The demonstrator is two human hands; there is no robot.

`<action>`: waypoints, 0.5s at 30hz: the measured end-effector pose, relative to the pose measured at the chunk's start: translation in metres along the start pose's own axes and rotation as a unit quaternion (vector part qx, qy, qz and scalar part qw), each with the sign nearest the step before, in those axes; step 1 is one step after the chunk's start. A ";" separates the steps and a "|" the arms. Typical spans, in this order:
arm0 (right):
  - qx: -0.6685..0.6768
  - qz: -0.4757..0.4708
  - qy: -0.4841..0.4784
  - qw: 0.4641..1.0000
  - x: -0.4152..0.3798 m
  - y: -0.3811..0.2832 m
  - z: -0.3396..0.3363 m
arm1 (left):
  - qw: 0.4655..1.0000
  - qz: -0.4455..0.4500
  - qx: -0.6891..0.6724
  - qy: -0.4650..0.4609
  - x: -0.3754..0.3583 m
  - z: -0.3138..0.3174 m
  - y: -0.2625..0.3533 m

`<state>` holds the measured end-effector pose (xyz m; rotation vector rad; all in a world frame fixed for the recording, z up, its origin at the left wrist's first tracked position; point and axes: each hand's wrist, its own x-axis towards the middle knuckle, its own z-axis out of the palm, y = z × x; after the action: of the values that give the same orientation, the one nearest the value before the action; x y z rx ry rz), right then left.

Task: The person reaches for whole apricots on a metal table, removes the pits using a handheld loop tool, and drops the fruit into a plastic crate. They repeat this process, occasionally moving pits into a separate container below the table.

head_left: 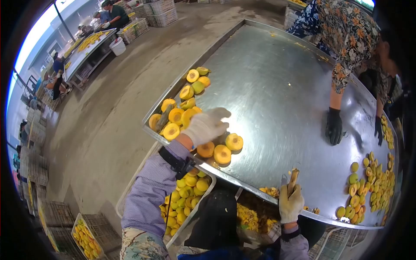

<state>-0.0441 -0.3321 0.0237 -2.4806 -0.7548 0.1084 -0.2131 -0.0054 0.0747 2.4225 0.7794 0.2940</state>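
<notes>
My left hand [207, 126], in a pale glove, is over the near left part of the metal table [277, 95], among halved yellow fruits [176, 116]. Its fingers point right and look slightly apart, with nothing visible in them. Two cut halves [222, 154] lie just below and right of it. At the table's near edge, my right hand [290, 201], also gloved, is closed around a wooden-handled tool [293, 177]. A thin curved metal piece shows beside the handle. Small fruit scraps [271, 191] lie left of that hand.
Across the table a person in a floral top [351, 39] reaches in with black gloves [334, 126]. More fruit [377, 186] is piled at the right. Below the near edge are a fruit-filled crate [186, 195] and a scrap container [249, 219]. Other workers sit at a far table [89, 45].
</notes>
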 end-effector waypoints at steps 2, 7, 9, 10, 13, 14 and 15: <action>0.005 0.000 0.004 1.000 0.000 0.004 0.003 | 0.999 -0.044 -0.007 0.002 0.019 -0.017 -0.016; 0.011 -0.022 0.026 0.999 0.000 0.001 0.003 | 0.976 -0.125 0.162 0.071 0.076 -0.037 -0.061; 0.008 -0.013 0.028 0.999 0.000 0.004 0.005 | 0.966 -0.145 0.195 0.088 0.102 -0.036 -0.082; 0.008 -0.021 0.020 1.000 -0.001 0.006 0.004 | 0.954 -0.166 0.227 0.106 0.114 -0.035 -0.089; 0.030 -0.031 0.019 0.999 0.000 0.002 0.002 | 0.955 -0.156 0.238 0.088 0.147 -0.036 -0.110; 0.011 -0.041 0.019 0.999 0.000 -0.001 0.001 | 0.953 -0.168 0.238 0.086 0.156 -0.035 -0.114; -0.009 -0.050 0.019 0.999 0.000 -0.002 0.001 | 0.955 -0.161 0.234 0.084 0.165 -0.034 -0.119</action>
<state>-0.0455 -0.3304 0.0243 -2.4504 -0.8655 0.0191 -0.1482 0.1869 0.0387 2.6620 1.4399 0.2021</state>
